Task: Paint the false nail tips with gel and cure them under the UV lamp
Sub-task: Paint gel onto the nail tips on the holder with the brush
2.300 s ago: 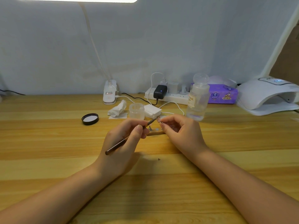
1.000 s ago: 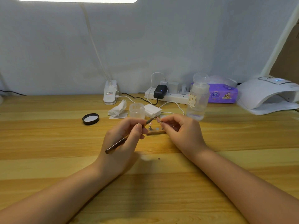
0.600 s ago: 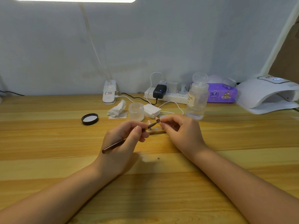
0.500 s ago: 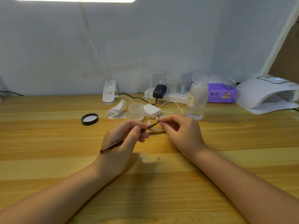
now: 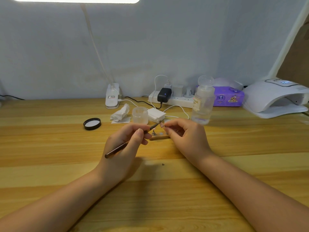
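brush (image 5: 127,144) in left hand (image 5: 123,148), bristles up-right at nail tip (image 5: 161,125)

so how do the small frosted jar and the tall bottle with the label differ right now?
The small frosted jar is short, squat and open at the top, with a black lid lying apart to its left; the tall bottle is slim and capped by a clear domed top. The jar is unlabelled; the bottle carries a label on its side. The jar stands left of the hands, the bottle right. Both are translucent and upright on the wooden table.
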